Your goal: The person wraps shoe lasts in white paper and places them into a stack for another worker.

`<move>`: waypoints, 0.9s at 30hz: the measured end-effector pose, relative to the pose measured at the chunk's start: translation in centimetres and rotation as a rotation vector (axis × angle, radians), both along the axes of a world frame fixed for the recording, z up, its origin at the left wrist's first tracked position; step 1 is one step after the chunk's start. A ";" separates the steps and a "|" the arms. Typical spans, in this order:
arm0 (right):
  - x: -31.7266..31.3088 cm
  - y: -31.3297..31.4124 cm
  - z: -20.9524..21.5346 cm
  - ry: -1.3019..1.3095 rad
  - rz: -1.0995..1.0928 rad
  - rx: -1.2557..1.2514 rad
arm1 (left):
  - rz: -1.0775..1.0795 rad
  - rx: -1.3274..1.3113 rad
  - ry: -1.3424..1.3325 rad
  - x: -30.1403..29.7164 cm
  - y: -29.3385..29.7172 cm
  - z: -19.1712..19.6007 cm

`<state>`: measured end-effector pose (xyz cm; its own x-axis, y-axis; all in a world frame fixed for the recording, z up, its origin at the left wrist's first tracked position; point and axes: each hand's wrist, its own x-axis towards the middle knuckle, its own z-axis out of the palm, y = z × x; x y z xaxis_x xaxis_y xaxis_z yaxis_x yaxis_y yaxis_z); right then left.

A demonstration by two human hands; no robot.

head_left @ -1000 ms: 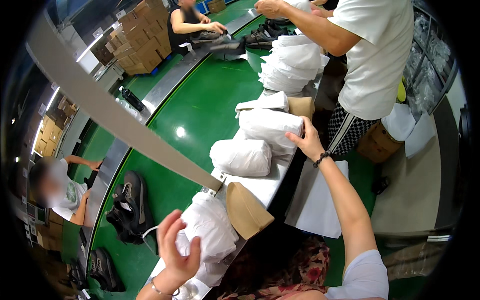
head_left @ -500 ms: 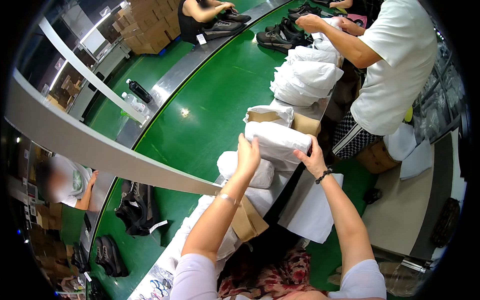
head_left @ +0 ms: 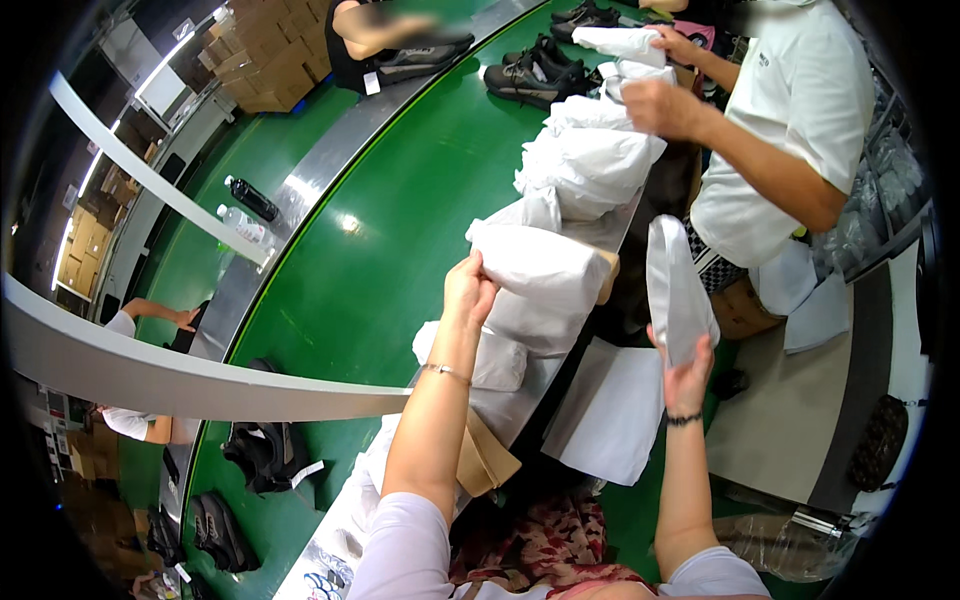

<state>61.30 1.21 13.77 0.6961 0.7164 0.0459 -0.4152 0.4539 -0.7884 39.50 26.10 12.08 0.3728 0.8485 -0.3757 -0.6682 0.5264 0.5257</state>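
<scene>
My left hand grips the near end of a white paper-wrapped bundle that lies on top of other white bundles along the edge of the green conveyor belt. My right hand holds up a flat white wrapped bundle, raised off to the right of the belt. Another white bundle lies just below my left wrist. A brown paper sheet sits near my left forearm.
A person in a white shirt stands ahead on the right, handling more white bundles. Dark shoes lie on the belt far ahead, others at the near left. Two bottles rest on the metal rail. White sheets hang beside me.
My right hand has left the stacked bundle and now lifts a flat white bundle out to the right. My left hand stays on the top bundle's end.
</scene>
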 end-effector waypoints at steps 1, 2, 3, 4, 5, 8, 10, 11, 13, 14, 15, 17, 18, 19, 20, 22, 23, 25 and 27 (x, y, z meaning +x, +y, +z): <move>-0.1 -1.9 -0.6 0.021 0.018 -0.061 | 0.025 0.013 -0.001 1.0 0.6 0.6; -0.8 -3.7 -1.1 0.030 0.022 -0.130 | 0.051 0.026 -0.005 2.2 1.3 0.9; -1.4 -5.4 -1.5 0.038 0.028 -0.200 | 0.066 0.099 -0.005 3.2 1.9 0.8; -1.5 -7.3 -2.1 0.053 0.020 -0.232 | 0.068 0.062 -0.005 5.6 1.5 2.8; -2.0 -9.0 -2.5 0.075 0.023 -0.263 | 0.084 0.024 -0.040 7.1 1.0 4.9; -4.1 -12.2 -2.3 0.143 -0.007 -0.308 | 0.182 -0.019 -0.106 8.6 1.2 6.6; -4.3 -13.3 -2.5 0.166 0.015 -0.310 | 0.244 0.009 -0.085 9.0 0.9 7.1; -4.4 -13.5 -2.4 0.177 0.030 -0.311 | 0.197 -0.009 -0.140 8.5 1.7 5.6; -3.9 -13.6 -2.5 0.175 0.026 -0.309 | 0.190 -0.027 -0.075 9.5 1.0 6.4; -3.7 -13.7 -2.6 0.175 0.023 -0.309 | 0.186 -0.036 -0.041 10.2 0.7 6.8; -3.4 -13.6 -2.5 0.176 0.017 -0.297 | 0.153 -0.005 -0.040 10.3 0.8 6.7; -3.1 -13.4 -2.3 0.180 0.006 -0.276 | 0.126 0.024 -0.070 11.9 1.2 6.5; -2.8 -13.5 -2.5 0.180 0.008 -0.279 | 0.110 0.031 -0.081 12.9 1.2 6.4; -2.4 -13.8 -2.7 0.180 0.014 -0.277 | 0.089 0.037 -0.056 13.7 0.9 7.2; -2.1 -14.0 -2.8 0.181 0.021 -0.276 | 0.088 0.026 -0.134 14.6 0.3 7.8; -2.0 -14.3 -2.6 0.191 -0.012 -0.286 | 0.127 0.045 -0.097 16.4 0.3 8.0; -1.9 -14.6 -2.6 0.197 -0.033 -0.292 | 0.129 0.027 -0.119 17.4 -0.1 8.3; -1.9 -14.8 -2.6 0.199 -0.047 -0.293 | 0.079 0.051 -0.135 18.6 -0.2 7.0; -2.0 -14.8 -2.8 0.193 -0.038 -0.297 | -0.036 0.084 -0.093 19.9 -0.8 5.3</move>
<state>59.28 -13.54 10.95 0.6979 0.6526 -0.2951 -0.5565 0.2348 -0.7970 59.41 25.34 17.41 0.4334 0.8610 -0.2663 -0.6974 0.5076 0.5059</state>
